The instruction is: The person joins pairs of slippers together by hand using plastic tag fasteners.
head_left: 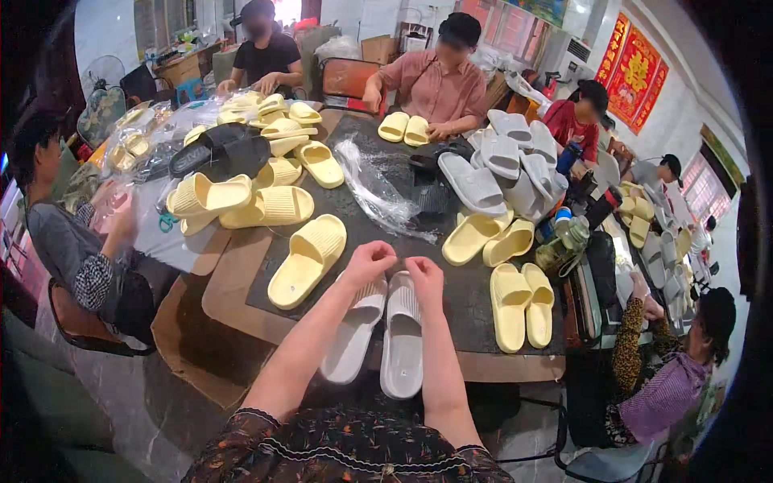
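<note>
Find grey slippers (402, 346) paired at the counter's (455, 322) near edge, likely for easy reach. Hold left hand (371, 262) and right hand (425, 278) by the toe ends with grip pinched closed, cannot tell on what; see yellow slippers (308, 262) set aside, presumably for room.

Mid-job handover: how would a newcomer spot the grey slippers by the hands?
Find the dark table, then the left hand and right hand above its near side. By them lie the grey slippers, flat and side by side, apart from the farther grey heap.
</note>
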`<state>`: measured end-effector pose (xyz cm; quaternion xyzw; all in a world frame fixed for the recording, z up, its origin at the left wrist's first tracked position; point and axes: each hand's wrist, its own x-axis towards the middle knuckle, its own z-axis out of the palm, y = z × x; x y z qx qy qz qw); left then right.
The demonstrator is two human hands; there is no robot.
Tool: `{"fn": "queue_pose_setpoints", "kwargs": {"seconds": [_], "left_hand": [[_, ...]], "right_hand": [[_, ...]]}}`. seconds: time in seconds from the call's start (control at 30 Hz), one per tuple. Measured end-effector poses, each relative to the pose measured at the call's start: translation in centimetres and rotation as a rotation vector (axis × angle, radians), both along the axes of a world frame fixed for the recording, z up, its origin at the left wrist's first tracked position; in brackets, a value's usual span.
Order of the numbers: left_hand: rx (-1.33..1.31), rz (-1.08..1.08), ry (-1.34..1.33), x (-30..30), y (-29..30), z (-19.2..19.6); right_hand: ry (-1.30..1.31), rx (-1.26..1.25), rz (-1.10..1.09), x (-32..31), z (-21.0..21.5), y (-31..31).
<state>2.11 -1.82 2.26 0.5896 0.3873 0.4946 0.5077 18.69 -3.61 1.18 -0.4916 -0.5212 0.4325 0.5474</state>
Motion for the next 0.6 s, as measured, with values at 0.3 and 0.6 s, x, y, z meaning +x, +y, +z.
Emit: {"fn": "queue_pose_setpoints", "kwargs": {"seconds": [0.3, 0.6], "left_hand": [[-0.065, -0.061, 0.011, 0.1, -0.3, 0.6], [-0.020, -0.018, 0.031, 0.3, 0.1, 0.0]], "right_hand": [[0.050, -0.039, 0.041, 0.1, 0.4, -0.3], [0.087, 0.013, 0.006, 0.5, -1.1, 0.6]]}}
